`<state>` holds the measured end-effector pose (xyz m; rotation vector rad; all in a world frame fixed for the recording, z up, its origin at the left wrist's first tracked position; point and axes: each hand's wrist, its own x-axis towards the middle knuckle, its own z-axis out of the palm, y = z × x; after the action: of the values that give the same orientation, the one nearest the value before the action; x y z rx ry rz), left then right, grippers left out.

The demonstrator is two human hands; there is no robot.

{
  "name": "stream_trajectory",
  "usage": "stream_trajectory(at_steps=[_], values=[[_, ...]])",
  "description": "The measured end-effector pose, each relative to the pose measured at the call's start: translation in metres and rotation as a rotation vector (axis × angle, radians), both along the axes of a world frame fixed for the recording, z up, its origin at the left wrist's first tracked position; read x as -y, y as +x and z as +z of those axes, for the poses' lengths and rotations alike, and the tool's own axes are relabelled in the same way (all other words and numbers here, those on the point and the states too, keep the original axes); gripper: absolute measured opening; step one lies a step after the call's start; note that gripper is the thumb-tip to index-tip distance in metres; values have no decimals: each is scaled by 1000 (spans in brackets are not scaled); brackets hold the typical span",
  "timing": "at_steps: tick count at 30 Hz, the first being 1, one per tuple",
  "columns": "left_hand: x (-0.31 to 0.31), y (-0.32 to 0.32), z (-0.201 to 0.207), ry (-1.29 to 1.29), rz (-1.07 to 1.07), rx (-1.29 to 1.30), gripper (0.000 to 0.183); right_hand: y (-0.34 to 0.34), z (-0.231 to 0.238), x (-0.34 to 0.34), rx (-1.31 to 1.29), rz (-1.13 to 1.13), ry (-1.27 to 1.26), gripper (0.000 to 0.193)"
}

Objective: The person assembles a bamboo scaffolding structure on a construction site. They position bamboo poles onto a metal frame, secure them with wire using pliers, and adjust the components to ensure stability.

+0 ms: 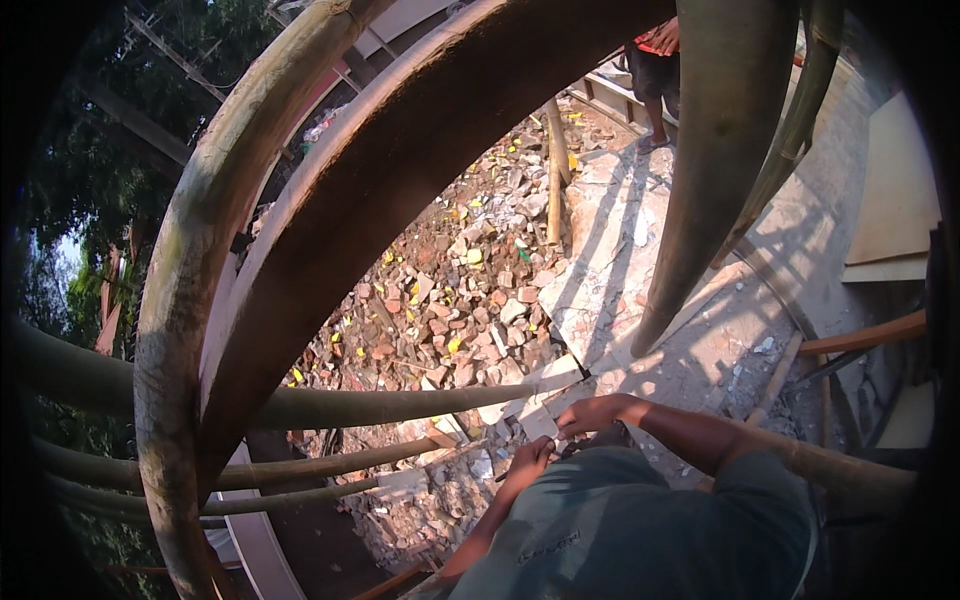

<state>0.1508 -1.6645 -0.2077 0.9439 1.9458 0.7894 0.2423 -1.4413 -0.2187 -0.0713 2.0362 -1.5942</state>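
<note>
In front of my waist, my left hand (530,459) is closed, its fingers curled in. A dark, thin end of something sticks out beside it, too small to name. My right hand (590,413) is bent inward just above and to the right, fingers drawn together at the left hand's fingertips. Both hands meet over a small light spot between them; what they grip cannot be made out. The green shirt (620,530) on my body fills the lower part of the view. A bamboo pole (400,408) runs in from the left and ends close above my hands.
A thick wooden beam (350,170) and a curved-looking pole (190,230) cross overhead at left. An upright pole (715,150) stands at right. Far below lies broken-brick rubble (470,270) beside a concrete slab (610,230). Another person (655,85) stands at the top. Board panels (895,190) lean at right.
</note>
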Motion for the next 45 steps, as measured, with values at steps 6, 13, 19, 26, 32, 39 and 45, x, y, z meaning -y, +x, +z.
stream_trajectory(at_steps=[6,13,19,26,32,39,45], values=[[-5,1,0,-29,-1,-19,33,7,1,5,-70,-86,171,48],[-15,3,-12,4,-93,-279,21,18,1,9,-122,-291,227,51],[-26,-23,-41,344,-236,-465,16,16,5,25,-9,-385,548,51],[-40,-68,-75,547,-471,-528,18,6,-10,51,202,-673,497,57],[-47,-87,-80,634,-438,-419,24,-3,14,69,97,-935,459,57],[-51,-95,-67,483,-75,-87,22,24,33,85,184,-1078,560,49],[-57,-87,-47,482,172,44,25,4,-16,152,200,-979,455,56]])
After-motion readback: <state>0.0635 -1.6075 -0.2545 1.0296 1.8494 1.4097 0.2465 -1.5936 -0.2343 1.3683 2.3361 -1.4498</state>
